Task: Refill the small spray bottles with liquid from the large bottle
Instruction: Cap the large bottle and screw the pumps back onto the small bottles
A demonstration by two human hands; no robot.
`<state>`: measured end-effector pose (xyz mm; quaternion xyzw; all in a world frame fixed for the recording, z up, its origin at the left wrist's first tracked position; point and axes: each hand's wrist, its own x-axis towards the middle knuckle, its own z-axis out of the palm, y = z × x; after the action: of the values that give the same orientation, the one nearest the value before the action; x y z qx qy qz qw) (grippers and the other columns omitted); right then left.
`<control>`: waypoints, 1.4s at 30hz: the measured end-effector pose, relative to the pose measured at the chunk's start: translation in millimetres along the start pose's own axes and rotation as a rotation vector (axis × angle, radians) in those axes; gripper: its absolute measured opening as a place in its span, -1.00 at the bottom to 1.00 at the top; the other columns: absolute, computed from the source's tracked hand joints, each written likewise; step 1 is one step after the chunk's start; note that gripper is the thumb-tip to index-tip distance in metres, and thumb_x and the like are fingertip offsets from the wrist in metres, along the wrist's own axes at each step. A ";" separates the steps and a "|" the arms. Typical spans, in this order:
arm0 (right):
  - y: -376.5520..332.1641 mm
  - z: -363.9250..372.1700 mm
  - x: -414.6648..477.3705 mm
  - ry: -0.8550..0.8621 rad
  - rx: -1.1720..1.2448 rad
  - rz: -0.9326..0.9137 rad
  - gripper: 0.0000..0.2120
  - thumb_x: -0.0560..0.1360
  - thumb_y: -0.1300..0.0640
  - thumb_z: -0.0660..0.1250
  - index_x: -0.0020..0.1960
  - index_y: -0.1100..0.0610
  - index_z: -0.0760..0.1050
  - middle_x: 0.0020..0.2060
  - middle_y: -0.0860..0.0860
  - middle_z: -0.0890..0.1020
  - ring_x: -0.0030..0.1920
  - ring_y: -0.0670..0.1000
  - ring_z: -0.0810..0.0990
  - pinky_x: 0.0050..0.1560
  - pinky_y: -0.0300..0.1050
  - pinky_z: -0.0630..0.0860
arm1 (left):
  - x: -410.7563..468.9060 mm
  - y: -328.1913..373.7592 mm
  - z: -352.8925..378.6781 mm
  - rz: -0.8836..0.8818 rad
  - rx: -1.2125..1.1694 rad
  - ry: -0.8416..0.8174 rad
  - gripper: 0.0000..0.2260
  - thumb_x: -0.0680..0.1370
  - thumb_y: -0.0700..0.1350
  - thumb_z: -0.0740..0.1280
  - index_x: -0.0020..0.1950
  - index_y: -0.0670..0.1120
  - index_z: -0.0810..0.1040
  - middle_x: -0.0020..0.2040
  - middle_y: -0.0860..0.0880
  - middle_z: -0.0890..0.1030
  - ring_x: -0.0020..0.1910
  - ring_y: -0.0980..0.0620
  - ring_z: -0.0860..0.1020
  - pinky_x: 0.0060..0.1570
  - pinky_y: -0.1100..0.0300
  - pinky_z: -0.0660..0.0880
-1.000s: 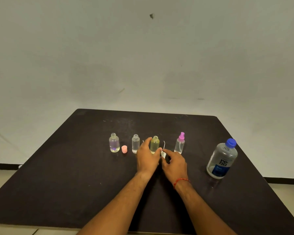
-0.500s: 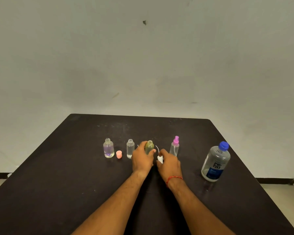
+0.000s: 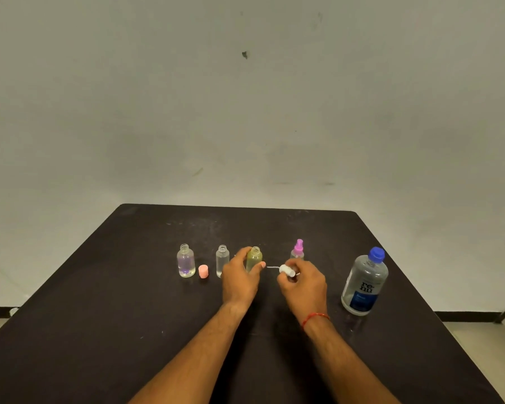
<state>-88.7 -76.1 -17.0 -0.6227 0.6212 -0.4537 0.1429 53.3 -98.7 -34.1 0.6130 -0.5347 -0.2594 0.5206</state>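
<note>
Hazards: the large bottle [image 3: 364, 282] stands capped near the worktop's [image 3: 99, 316] right edge, close to my right forearm; I judge that a careless sweep could topple it. My left hand [image 3: 239, 279] is wrapped around the yellowish bottle [image 3: 254, 258], open-necked, mid-worktop; a loose grip could tip it. My right hand [image 3: 302, 284] pinches the white spray head [image 3: 286, 270], whose dip tube may drip.

Count, largest first: one large bottle; four small bottles, three uncapped, one with its pink sprayer [image 3: 298, 246]; one loose white spray head; one pink cap [image 3: 203, 271].
</note>
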 end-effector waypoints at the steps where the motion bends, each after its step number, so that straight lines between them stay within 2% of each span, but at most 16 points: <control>1: -2.9 -5.4 1.3 0.039 0.041 -0.013 -0.84 0.37 0.19 0.48 -0.09 0.01 0.60 -0.24 -0.10 0.58 -0.24 -0.14 0.56 -0.20 -0.33 0.47 | -1.3 1.2 -1.5 0.009 0.004 0.001 -0.63 0.51 -0.09 0.49 0.31 0.00 0.56 0.01 0.20 0.56 -0.01 0.18 0.57 -0.02 0.25 0.61; 3: -11.5 -17.3 5.2 0.094 0.143 -0.031 -0.81 0.38 0.22 0.48 -0.09 -0.04 0.60 -0.22 -0.07 0.60 -0.24 -0.12 0.59 -0.19 -0.27 0.54 | -5.1 5.1 -4.1 0.031 0.008 0.008 -0.63 0.51 -0.11 0.50 0.30 -0.01 0.56 0.04 0.19 0.55 0.00 0.23 0.53 -0.07 0.51 0.45; 5: -20.7 -27.6 9.5 0.112 0.248 -0.059 -0.79 0.41 0.23 0.48 -0.08 -0.06 0.58 -0.17 -0.07 0.61 -0.23 -0.15 0.60 -0.21 -0.36 0.54 | -9.3 10.1 -5.1 0.052 -0.004 0.010 -0.65 0.51 -0.14 0.50 0.27 -0.01 0.59 0.01 0.23 0.56 -0.01 0.26 0.54 -0.09 0.60 0.38; 10: -35.1 -41.7 17.5 0.128 0.339 -0.138 -0.87 0.47 0.23 0.45 0.00 0.06 0.63 -0.11 -0.05 0.61 -0.19 -0.19 0.58 -0.24 -0.44 0.47 | -17.4 16.5 -3.4 0.088 -0.019 -0.005 -0.68 0.50 -0.17 0.51 0.23 -0.03 0.61 -0.08 0.34 0.51 -0.06 0.53 0.48 -0.09 0.62 0.36; 16: -41.5 -47.4 19.2 0.116 0.354 -0.192 -0.82 0.49 0.21 0.44 -0.01 -0.03 0.58 -0.10 -0.04 0.59 -0.18 -0.17 0.57 -0.22 -0.42 0.50 | -21.2 18.2 -4.3 0.126 -0.017 0.000 -0.68 0.49 -0.18 0.52 0.23 -0.04 0.62 -0.09 0.35 0.51 -0.03 0.60 0.44 -0.07 0.63 0.36; 20: -42.9 -48.2 18.4 0.074 0.288 -0.225 -0.83 0.48 0.20 0.44 0.00 -0.03 0.57 -0.10 -0.04 0.58 -0.17 -0.20 0.55 -0.22 -0.43 0.48 | -23.7 21.6 -7.3 0.138 -0.028 -0.018 -0.68 0.49 -0.16 0.52 0.20 0.08 0.59 -0.07 0.34 0.53 0.00 0.58 0.46 -0.03 0.57 0.42; 24: -46.6 -47.9 19.5 -0.004 0.228 -0.258 -0.87 0.49 0.20 0.43 0.02 0.06 0.60 -0.10 -0.03 0.56 -0.15 -0.20 0.54 -0.19 -0.44 0.47 | -28.4 24.6 -8.2 0.145 -0.055 -0.037 -0.67 0.49 -0.16 0.51 0.20 0.07 0.58 -0.06 0.32 0.53 -0.02 0.59 0.45 -0.07 0.61 0.37; 30: -46.5 -36.4 19.4 -0.153 0.135 -0.254 -0.86 0.51 0.15 0.40 0.06 0.05 0.57 -0.04 -0.05 0.55 -0.09 -0.17 0.55 -0.11 -0.45 0.47 | -35.3 26.7 -7.3 0.192 -0.108 -0.044 -0.73 0.49 -0.13 0.52 0.11 0.16 0.60 -0.06 0.22 0.64 0.00 0.35 0.57 -0.07 0.50 0.45; 33: -43.9 -30.5 18.8 -0.255 0.116 -0.232 -0.85 0.53 0.15 0.37 0.09 0.04 0.55 -0.02 -0.07 0.58 -0.03 -0.15 0.56 0.10 -0.26 0.54 | -36.6 25.7 -7.1 0.207 -0.122 -0.046 -0.75 0.50 -0.12 0.51 0.14 0.10 0.64 -0.02 0.14 0.68 0.01 0.28 0.60 -0.05 0.51 0.44; 35: -41.6 -26.2 18.7 -0.288 0.088 -0.227 -0.84 0.54 0.12 0.36 0.11 0.03 0.55 -0.01 -0.08 0.60 0.01 -0.15 0.57 0.26 -0.07 0.50 | -37.0 25.4 -7.4 0.212 -0.127 -0.042 -0.75 0.51 -0.12 0.50 0.17 0.08 0.65 -0.01 0.14 0.67 0.01 0.28 0.59 -0.05 0.47 0.48; 36: -42.1 -25.3 18.4 -0.295 0.079 -0.228 -0.84 0.54 0.12 0.36 0.12 0.04 0.55 0.00 -0.08 0.60 0.02 -0.14 0.57 0.28 -0.05 0.49 | -37.3 25.5 -7.8 0.215 -0.130 -0.040 -0.75 0.51 -0.12 0.50 0.17 0.07 0.65 -0.02 0.13 0.68 0.00 0.27 0.59 -0.06 0.43 0.51; 38: -44.9 -25.0 18.3 -0.308 0.062 -0.226 -0.83 0.55 0.14 0.35 0.13 0.06 0.55 0.01 -0.04 0.58 0.02 -0.13 0.56 0.21 -0.14 0.53 | -37.4 24.9 -8.5 0.218 -0.129 -0.041 -0.76 0.51 -0.10 0.50 0.15 0.09 0.66 -0.03 0.12 0.68 -0.02 0.24 0.61 -0.08 0.36 0.55; 42: -47.4 -25.8 18.8 -0.318 0.028 -0.242 -0.85 0.56 0.13 0.34 0.13 0.09 0.56 0.01 -0.03 0.55 -0.04 -0.14 0.54 -0.04 -0.40 0.51 | -36.3 21.0 -7.9 0.211 -0.103 -0.041 -0.78 0.51 -0.05 0.49 0.15 0.11 0.66 -0.04 0.11 0.68 -0.02 0.22 0.61 -0.08 0.45 0.49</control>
<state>-80.7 -74.3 39.5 -0.7546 0.5051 -0.3721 0.1924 41.4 -59.9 -21.0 0.5205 -0.5928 -0.2429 0.5645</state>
